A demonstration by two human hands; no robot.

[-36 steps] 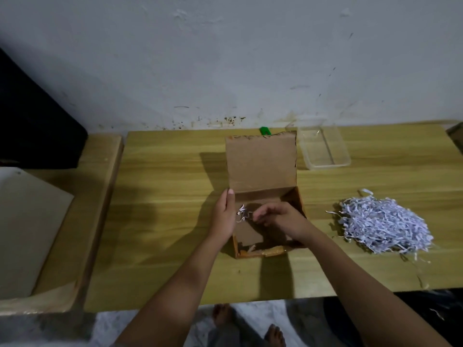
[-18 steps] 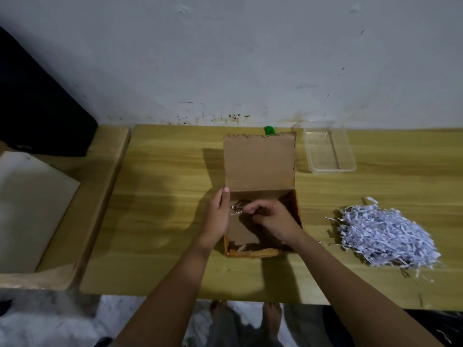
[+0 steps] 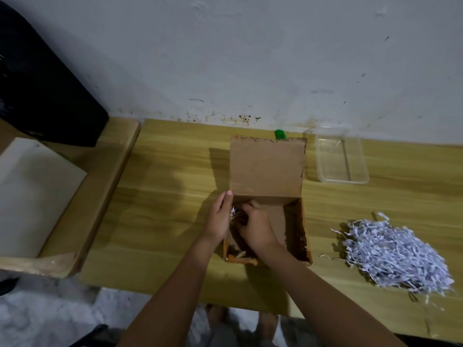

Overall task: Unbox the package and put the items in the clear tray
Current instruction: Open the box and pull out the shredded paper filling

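Observation:
An open brown cardboard box point(image 3: 293, 221) sits mid-table with its lid point(image 3: 266, 166) standing up at the back. My left hand point(image 3: 219, 221) grips the box's left wall from outside. My right hand point(image 3: 255, 226) reaches into the box's left side, fingers pinched on a small pale, shiny item point(image 3: 233, 213) that is mostly hidden between the two hands. What else lies in the box is covered by my right hand. The clear tray point(image 3: 343, 181) stands behind and to the right of the box and looks bare inside.
A heap of white shredded paper point(image 3: 390, 251) lies on the table right of the box. A small green object point(image 3: 280, 134) peeks from behind the lid. At the left a lower wooden bench holds a white board point(image 3: 32, 191) and a black object point(image 3: 45, 96).
My right hand has slid left into the box's far-left corner, close against my left hand. The small pale item is now more hidden. My left hand keeps its grip.

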